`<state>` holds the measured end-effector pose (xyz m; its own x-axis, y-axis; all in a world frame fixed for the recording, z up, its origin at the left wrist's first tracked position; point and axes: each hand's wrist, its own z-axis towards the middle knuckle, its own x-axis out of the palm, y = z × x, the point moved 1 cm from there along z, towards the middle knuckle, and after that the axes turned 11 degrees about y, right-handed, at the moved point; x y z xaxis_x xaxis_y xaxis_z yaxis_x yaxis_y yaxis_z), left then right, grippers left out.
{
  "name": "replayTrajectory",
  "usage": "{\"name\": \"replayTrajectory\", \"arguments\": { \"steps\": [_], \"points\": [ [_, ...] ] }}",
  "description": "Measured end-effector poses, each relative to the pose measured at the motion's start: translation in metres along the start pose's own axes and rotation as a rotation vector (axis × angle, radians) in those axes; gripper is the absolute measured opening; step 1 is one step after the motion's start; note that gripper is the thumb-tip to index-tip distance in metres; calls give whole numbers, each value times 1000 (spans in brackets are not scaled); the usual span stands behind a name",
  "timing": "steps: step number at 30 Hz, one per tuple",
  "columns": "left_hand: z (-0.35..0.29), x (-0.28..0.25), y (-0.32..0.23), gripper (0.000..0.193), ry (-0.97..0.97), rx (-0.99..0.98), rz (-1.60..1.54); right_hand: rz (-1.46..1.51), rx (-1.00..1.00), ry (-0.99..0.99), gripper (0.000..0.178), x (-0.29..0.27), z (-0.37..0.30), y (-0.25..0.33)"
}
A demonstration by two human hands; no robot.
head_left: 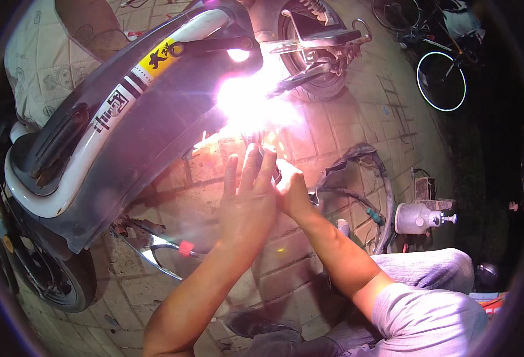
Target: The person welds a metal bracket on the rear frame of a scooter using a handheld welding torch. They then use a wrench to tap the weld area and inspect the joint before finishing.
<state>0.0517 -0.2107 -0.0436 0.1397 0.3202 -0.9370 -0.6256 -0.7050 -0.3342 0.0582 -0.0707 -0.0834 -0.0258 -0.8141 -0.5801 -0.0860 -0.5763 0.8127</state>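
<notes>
Both my arms reach forward over the brick paving. My left hand [247, 205] has its fingers stretched out and apart, held up in front of a fierce white-pink glare [253, 101]. Close beside it, my right hand [293, 189] is closed around something small and dark, mostly hidden by the fingers. Beyond the fingertips the glare washes out whatever lies there. To the left of the glare is the dark body of a scooter [173, 113] with a curved white trim strip [77, 157]. The scooter's rear wheel [324, 83] stands just behind the glare.
Right of my hands, a wrapped cable [387, 196] loops on the paving near a silver cylindrical metal part [413, 219]. A shiny curved metal piece with a red tab [186, 248] lies left of my forearm. Another wheel [71, 285] is at lower left. A bicycle [442, 81] stands far right.
</notes>
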Motion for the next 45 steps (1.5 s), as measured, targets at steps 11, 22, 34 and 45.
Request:
{"name": "replayTrajectory", "arguments": {
  "steps": [11,22,34,45],
  "points": [
    [-3,-1,4,39,80,6,29,-10,147,31,61,0,-2,3],
    [-2,-33,-3,54,199,5,-19,-132,135,-67,46,-29,-44,-10],
    [9,-54,-8,53,345,-30,168,58,389,-161,61,-28,-28,-51],
    [28,-61,2,38,295,83,112,151,568,-49,59,-15,-40,-85]
  ]
}}
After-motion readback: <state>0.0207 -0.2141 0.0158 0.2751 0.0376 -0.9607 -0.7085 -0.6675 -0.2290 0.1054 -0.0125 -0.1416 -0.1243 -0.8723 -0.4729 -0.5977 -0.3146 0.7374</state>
